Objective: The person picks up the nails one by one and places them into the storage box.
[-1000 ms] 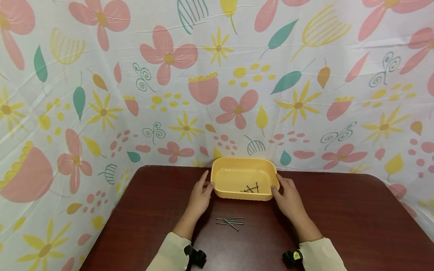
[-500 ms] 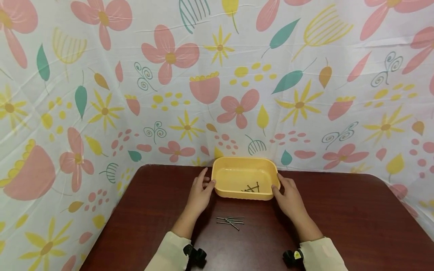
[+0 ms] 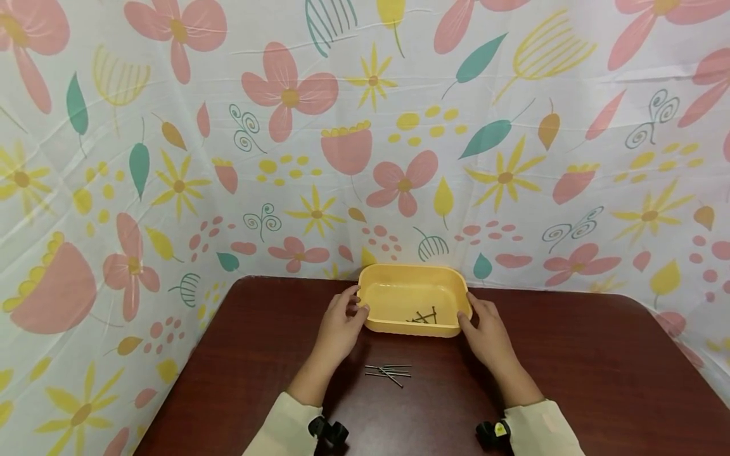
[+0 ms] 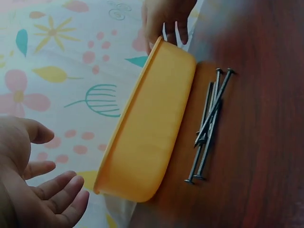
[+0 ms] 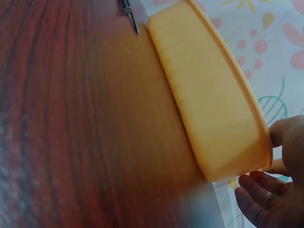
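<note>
A yellow plastic tray (image 3: 419, 330) sits at the far edge of the table, with several short, dark nail-like pieces (image 3: 424, 315) in its near right corner. My left hand (image 3: 340, 326) is at the tray's left end, thumb by the near corner; in the left wrist view its fingers are loosely spread just off the end wall. At the opposite end, my right hand (image 3: 487, 329) holds the rim, thumb on top and other fingers along the outer wall. In front of the tray, several long metal nails (image 4: 209, 123) lie crossed in a loose bundle.
The dark red-brown table (image 3: 570, 354) extends to both sides. Right behind the tray hangs a white cloth (image 3: 353, 221) printed with flowers and leaves, which also runs along the left. Black wrist cameras (image 3: 329, 434) are strapped over the light sleeves (image 3: 285, 424).
My left hand has shifted slightly right, its thumb and fingertips now closer to the tray's left end. The right hand, the tray and the nails look the same.
</note>
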Motion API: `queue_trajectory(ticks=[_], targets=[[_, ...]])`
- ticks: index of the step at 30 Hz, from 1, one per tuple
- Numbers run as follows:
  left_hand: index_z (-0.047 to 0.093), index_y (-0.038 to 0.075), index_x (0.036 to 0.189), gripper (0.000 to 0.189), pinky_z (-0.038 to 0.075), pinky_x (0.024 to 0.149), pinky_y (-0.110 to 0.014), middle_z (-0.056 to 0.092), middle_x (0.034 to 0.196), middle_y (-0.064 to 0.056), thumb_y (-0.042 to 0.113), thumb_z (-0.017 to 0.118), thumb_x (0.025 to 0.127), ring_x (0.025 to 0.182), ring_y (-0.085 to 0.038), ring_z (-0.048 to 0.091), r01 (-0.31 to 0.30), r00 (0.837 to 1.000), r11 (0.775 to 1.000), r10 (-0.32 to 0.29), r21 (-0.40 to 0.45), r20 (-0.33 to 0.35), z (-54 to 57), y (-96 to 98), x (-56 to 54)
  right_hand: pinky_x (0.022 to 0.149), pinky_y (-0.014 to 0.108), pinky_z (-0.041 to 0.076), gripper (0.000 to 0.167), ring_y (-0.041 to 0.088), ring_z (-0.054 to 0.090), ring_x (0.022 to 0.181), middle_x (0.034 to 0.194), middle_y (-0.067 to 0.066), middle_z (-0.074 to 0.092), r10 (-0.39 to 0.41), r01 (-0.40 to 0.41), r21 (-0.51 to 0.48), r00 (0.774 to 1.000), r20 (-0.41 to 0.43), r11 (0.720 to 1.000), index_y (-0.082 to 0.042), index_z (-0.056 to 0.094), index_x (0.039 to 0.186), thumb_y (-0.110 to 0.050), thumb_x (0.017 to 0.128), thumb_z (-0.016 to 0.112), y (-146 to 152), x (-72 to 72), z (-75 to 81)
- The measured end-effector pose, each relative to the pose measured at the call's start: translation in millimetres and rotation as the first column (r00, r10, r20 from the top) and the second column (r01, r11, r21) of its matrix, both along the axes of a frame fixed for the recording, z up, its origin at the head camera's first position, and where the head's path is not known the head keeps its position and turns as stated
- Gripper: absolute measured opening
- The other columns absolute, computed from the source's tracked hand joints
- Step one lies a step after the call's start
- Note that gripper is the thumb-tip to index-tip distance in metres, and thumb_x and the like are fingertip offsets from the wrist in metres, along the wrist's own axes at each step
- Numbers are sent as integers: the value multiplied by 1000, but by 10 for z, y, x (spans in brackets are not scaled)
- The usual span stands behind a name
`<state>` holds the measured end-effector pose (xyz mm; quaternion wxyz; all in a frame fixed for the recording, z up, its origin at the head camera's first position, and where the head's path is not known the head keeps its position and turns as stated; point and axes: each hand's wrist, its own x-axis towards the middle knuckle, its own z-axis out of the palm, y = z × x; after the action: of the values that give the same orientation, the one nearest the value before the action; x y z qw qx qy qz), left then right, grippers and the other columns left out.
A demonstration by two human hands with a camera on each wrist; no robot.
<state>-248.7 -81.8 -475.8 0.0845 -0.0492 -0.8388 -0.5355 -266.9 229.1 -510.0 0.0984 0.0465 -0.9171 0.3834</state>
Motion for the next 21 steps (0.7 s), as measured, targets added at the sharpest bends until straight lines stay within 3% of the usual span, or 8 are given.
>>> queue_trajectory(ticks=[7, 12, 16, 21], targets=[[69, 15, 116, 20, 55, 87, -28, 66, 111, -3, 19, 65, 97, 98, -13, 65, 36, 998, 997, -39, -69, -49, -19, 29, 126, 110, 64, 37, 62, 47, 45, 133, 145, 29, 41, 4, -4, -3, 1000, 8, 1000, 2, 33, 156, -29, 105, 52, 9, -3, -11], [71, 15, 109, 14, 55, 84, -25, 66, 104, 3, 16, 66, 96, 95, -12, 65, 126, 990, 984, -133, -130, -49, -59, 22, 210, 111, 63, 37, 62, 46, 45, 133, 144, 29, 42, 1, -1, 2, 1000, 8, 1000, 2, 33, 156, -29, 105, 52, 14, -10, -33], [71, 12, 111, 15, 56, 84, -26, 67, 107, 1, 15, 68, 96, 96, -13, 65, 218, 973, 958, -228, -186, -35, -92, 26, 250, 111, 63, 36, 62, 46, 46, 133, 144, 29, 42, -4, 4, 9, 1000, 10, 1000, 2, 33, 156, -28, 105, 53, 14, -15, -38], [73, 12, 112, 19, 55, 86, -27, 67, 113, 2, 14, 70, 94, 99, -13, 65, 282, 952, 904, -307, -322, -26, -105, 51, 292, 112, 63, 35, 62, 46, 45, 134, 144, 29, 42, -7, 7, 10, 1000, 10, 1000, 2, 33, 156, -28, 105, 53, 7, -14, -22]])
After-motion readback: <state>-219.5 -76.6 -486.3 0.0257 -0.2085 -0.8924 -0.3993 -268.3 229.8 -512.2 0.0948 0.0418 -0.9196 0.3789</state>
